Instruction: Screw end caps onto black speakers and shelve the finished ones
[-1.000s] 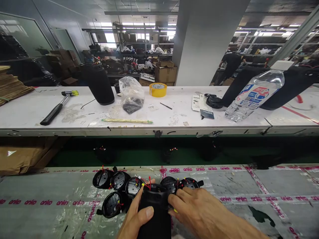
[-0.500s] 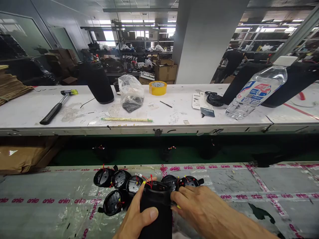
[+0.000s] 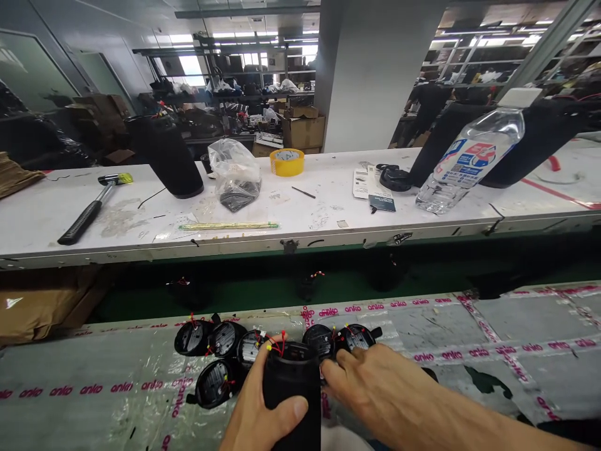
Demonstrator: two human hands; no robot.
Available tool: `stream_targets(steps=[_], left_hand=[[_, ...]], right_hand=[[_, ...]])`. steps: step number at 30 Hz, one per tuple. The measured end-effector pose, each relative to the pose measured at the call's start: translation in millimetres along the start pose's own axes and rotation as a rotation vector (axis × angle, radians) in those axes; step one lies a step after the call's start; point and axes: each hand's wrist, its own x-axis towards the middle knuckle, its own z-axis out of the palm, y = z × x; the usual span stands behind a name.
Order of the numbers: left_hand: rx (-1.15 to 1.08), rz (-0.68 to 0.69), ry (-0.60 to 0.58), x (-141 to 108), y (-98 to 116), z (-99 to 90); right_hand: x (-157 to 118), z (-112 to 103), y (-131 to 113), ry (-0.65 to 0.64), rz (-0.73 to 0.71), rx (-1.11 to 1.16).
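Black housing (image 3: 291,387) stands at six o'clock in the view, open end upward; its lower end is out of view. Left hand (image 3: 256,416): the grip is closed on the housing, thumb across the front face, fingers behind the left side. Right hand (image 3: 369,379): the fingers are curled against the three o'clock side near the rim; whether this grip holds anything cannot be told. Red and yellow connectors (image 3: 282,338) project at the eleven o'clock edge of the opening. With the housing as centre, four round wired parts (image 3: 212,385) lie on the near desk (image 3: 113,360) at ten o'clock, and two matching parts (image 3: 319,340) at one to two o'clock. The white desk (image 3: 323,216) beyond carries a hammer (image 3: 87,213) at ten o'clock, a yellow tape roll (image 3: 287,166) at twelve and a clear bottle (image 3: 469,160) between one and two.
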Motion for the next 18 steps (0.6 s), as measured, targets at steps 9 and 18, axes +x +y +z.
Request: stream_targets(steps=[9, 18], left_hand=[[-0.119, -0.015, -0.029, 2.7, -8.0, -0.5], [-0.531, -0.183, -0.170, 2.3, -16.7, -14.6]], right_hand=[[9.1, 5.4, 2.0, -0.118, 0.051, 0.136], [-3.9, -5.4, 11.3, 0.018, 0.323, 0.543]])
